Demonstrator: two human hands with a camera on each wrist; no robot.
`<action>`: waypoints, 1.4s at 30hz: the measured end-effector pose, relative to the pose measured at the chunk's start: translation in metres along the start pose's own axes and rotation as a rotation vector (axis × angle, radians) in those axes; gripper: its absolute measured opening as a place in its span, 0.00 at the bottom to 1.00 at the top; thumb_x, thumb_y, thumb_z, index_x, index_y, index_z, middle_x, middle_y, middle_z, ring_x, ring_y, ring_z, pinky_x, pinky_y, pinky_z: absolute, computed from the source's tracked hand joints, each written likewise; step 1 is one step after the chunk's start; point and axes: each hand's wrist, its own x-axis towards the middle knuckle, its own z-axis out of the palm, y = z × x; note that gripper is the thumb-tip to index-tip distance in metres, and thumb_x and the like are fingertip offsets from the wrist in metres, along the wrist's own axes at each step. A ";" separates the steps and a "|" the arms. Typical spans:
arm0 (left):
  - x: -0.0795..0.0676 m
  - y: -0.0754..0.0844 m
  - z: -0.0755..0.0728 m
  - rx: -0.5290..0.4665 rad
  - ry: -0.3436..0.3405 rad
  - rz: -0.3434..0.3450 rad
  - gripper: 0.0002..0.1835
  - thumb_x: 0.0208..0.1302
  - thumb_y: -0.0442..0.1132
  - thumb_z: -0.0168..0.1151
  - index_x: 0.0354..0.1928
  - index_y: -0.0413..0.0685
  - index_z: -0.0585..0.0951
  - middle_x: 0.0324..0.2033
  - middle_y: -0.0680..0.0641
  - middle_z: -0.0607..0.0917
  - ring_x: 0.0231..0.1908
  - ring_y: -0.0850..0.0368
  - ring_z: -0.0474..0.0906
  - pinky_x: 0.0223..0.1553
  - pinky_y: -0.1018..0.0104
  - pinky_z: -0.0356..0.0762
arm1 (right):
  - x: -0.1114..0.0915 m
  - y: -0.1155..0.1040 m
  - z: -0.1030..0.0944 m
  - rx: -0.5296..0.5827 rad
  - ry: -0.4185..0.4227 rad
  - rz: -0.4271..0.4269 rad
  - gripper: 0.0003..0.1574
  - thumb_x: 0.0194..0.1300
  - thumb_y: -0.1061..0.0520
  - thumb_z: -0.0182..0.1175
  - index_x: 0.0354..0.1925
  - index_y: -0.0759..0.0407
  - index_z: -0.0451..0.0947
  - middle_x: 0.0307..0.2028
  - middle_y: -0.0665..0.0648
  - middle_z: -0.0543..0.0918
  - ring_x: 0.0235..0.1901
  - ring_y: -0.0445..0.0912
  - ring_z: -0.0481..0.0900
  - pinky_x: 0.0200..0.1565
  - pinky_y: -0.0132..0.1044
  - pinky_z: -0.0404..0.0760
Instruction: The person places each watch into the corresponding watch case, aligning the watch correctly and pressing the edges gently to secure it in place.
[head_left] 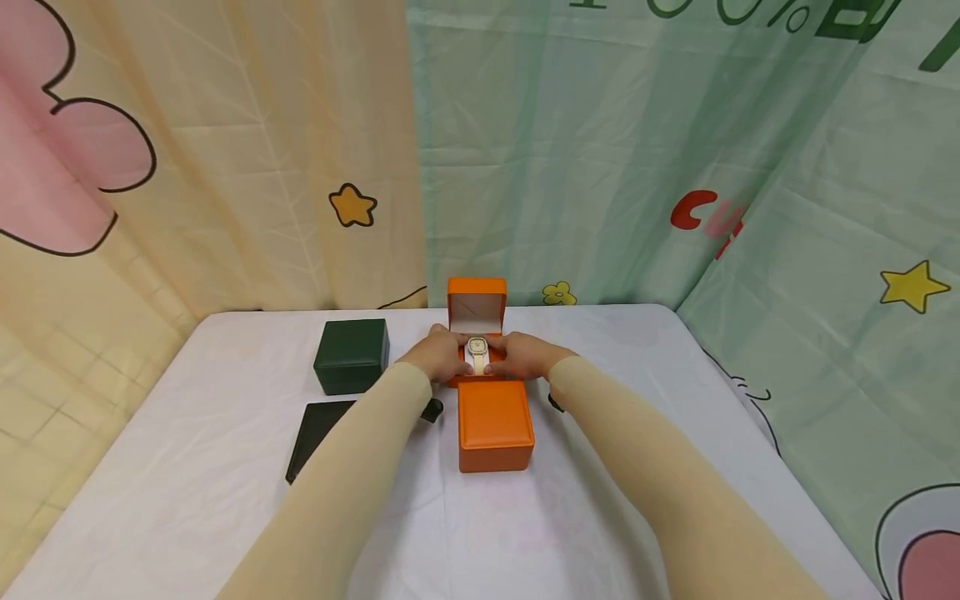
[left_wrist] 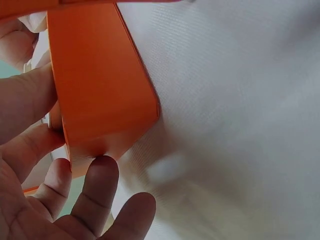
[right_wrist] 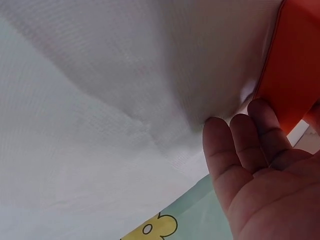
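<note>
A wristwatch [head_left: 478, 354] with a pale strap and squarish face sits round a white cushion in an orange watch box [head_left: 477, 307], whose lid stands up at the back. At the watch's left side, my left hand [head_left: 437, 353] reaches thumb and index finger over the box wall and grips it. My right hand [head_left: 525, 356] does likewise from the right side. In the left wrist view the other fingers [left_wrist: 102, 190] lie outside along the orange wall. The right wrist view shows the outer fingers [right_wrist: 245, 145] beside the box, over the white cloth.
Directly in front stands a closed orange box [head_left: 495, 421]. To the left are a dark green box [head_left: 351, 357] and a flat black item [head_left: 318, 429], partly covered by my left sleeve. A white cloth [head_left: 225, 417] covers the table; printed curtains [head_left: 540, 167] hang behind.
</note>
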 end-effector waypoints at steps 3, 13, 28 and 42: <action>0.000 0.000 0.002 0.010 -0.002 0.012 0.38 0.70 0.51 0.71 0.79 0.53 0.69 0.68 0.33 0.68 0.57 0.45 0.73 0.67 0.54 0.76 | 0.000 0.001 -0.001 -0.011 -0.007 -0.008 0.49 0.77 0.39 0.61 0.84 0.48 0.53 0.75 0.62 0.73 0.71 0.54 0.73 0.78 0.51 0.66; 0.001 0.001 0.000 0.071 -0.010 0.030 0.37 0.72 0.51 0.69 0.79 0.53 0.68 0.67 0.34 0.70 0.59 0.46 0.70 0.64 0.57 0.78 | 0.001 0.002 -0.001 -0.019 -0.006 -0.016 0.47 0.77 0.38 0.60 0.84 0.46 0.53 0.74 0.62 0.73 0.71 0.54 0.74 0.77 0.52 0.67; -0.007 0.004 -0.005 0.119 -0.028 0.066 0.36 0.74 0.51 0.67 0.79 0.53 0.69 0.61 0.37 0.72 0.56 0.47 0.72 0.63 0.55 0.79 | -0.004 0.001 0.001 0.016 0.018 -0.011 0.48 0.77 0.38 0.60 0.84 0.43 0.53 0.74 0.62 0.73 0.70 0.54 0.74 0.77 0.52 0.66; -0.023 -0.012 -0.059 -0.031 0.191 0.066 0.21 0.78 0.54 0.59 0.56 0.45 0.85 0.51 0.44 0.88 0.48 0.45 0.82 0.54 0.50 0.83 | -0.025 0.009 -0.041 0.198 0.391 0.049 0.26 0.83 0.44 0.52 0.64 0.58 0.81 0.57 0.60 0.86 0.55 0.56 0.83 0.59 0.52 0.83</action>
